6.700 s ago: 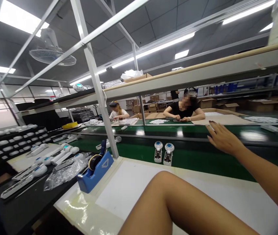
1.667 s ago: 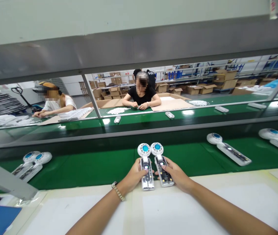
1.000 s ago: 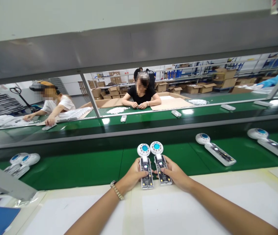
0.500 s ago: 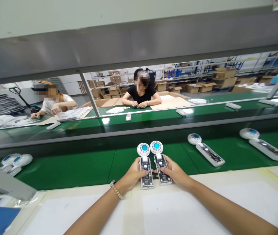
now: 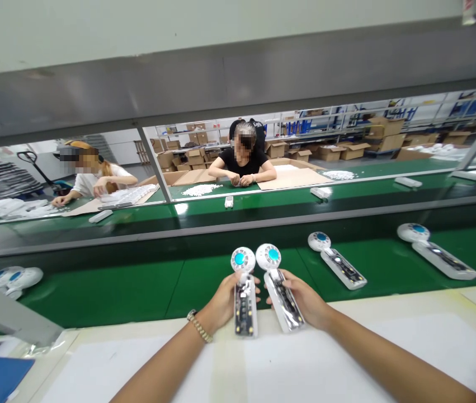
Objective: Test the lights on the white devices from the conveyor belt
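My left hand point(image 5: 223, 300) is closed around a white handheld device point(image 5: 245, 310) with a round, blue-centred head and a dark circuit board showing in its long body. A matching device point(image 5: 284, 305) sits in my right hand point(image 5: 308, 298), its body slanting down to the right. Both are held side by side at the near edge of the green belt point(image 5: 132, 285), heads pointing away from me and close together. My thumbs rest near the necks. Fingertips show between the two bodies.
Two similar devices point(image 5: 342, 267) lie on the near belt to the right; more heads point(image 5: 26, 276) lie at the left behind a metal post point(image 5: 11, 308). White housings point(image 5: 320, 193) ride the far belt. Two co-workers point(image 5: 246, 159) sit opposite. A metal beam point(image 5: 221, 84) crosses overhead.
Both held devices have tipped and come slightly nearer to me; my thumbs have moved off the boards toward the necks. Devices on the near belt have shifted left, housings on the far belt right.
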Demonstrator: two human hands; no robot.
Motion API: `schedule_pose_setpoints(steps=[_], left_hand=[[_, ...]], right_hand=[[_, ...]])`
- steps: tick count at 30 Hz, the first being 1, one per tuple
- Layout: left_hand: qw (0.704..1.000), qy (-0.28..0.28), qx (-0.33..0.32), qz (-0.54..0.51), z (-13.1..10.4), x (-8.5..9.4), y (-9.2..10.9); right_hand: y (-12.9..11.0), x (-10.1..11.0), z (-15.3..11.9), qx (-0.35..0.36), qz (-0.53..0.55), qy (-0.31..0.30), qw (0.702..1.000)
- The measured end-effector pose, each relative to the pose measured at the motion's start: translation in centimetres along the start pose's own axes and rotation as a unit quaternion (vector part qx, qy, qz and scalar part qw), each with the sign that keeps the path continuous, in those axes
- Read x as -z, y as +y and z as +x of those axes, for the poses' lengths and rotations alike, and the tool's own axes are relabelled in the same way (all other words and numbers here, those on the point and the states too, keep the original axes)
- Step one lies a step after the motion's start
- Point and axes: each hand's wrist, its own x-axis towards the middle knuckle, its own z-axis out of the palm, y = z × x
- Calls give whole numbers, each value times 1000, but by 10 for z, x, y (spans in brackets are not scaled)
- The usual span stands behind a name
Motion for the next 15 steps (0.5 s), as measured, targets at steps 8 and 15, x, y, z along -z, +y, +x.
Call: schedule_pose_setpoints(steps=[8, 15], left_hand=[[990, 62, 124, 34, 3, 4, -6], [976, 177, -89, 87, 13, 10, -7]], right_hand=[[-2, 5, 7, -49, -6, 0, 999], [4, 15, 12, 53, -62, 120, 989]])
